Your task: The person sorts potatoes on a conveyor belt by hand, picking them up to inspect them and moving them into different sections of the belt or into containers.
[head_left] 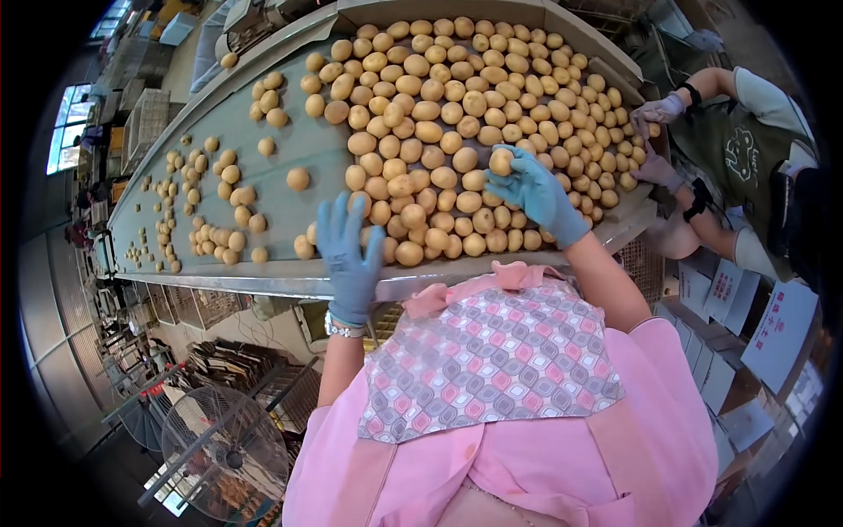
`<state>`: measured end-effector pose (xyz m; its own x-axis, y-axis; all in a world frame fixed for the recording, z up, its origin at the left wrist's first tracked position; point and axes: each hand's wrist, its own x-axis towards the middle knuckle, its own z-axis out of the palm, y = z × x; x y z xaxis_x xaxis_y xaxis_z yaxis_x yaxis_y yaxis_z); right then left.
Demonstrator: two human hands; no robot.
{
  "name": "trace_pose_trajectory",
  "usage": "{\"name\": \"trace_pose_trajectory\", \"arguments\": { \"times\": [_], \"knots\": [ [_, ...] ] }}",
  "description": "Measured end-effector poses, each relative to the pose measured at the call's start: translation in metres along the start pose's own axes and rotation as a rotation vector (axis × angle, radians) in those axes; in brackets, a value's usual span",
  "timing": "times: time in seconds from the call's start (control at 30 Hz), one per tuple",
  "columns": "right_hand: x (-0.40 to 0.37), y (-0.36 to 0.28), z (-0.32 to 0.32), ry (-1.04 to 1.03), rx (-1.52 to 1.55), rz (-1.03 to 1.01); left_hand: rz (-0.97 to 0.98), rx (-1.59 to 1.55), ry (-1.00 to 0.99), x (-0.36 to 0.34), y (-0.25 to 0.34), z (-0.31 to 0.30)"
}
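Conveyor (299, 145) partly hidden; right hand (537, 191) grips potato (501, 162).

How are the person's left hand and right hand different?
The left hand has its fingers spread, with nothing visible in its grasp; the right hand holds a potato. The left hand has a shiny band at its wrist; the right hand shows none. Both wear blue gloves.

The head camera looks forward and down, wide and round-edged, from close above the apron (492, 360), taking in the left hand (349, 259), the right hand (537, 191) and the belt (312, 145) stretching leftward.
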<state>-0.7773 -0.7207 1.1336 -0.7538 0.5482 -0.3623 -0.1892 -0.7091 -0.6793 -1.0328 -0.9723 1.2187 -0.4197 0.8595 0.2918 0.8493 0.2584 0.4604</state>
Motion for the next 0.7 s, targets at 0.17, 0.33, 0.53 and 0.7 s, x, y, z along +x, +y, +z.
{"name": "trace_pose_trajectory", "arguments": {
  "times": [0.17,0.33,0.53,0.7],
  "knots": [
    [-0.038,-0.023,0.062,-0.022,-0.111,-0.014,0.257,0.254,-0.342,0.021,-0.017,0.02],
    [-0.048,-0.029,0.086,-0.08,-0.935,-0.541,-0.036,0.119,-0.027,0.04,-0.017,0.0],
    [-0.028,0.0,0.106,-0.331,-1.227,-0.792,-0.243,-0.908,-0.202,0.001,0.069,0.041],
    [-0.056,-0.01,0.087,-0.208,-1.239,-0.41,-0.613,-0.782,0.738,-0.044,0.003,-0.038]
  ]
}}
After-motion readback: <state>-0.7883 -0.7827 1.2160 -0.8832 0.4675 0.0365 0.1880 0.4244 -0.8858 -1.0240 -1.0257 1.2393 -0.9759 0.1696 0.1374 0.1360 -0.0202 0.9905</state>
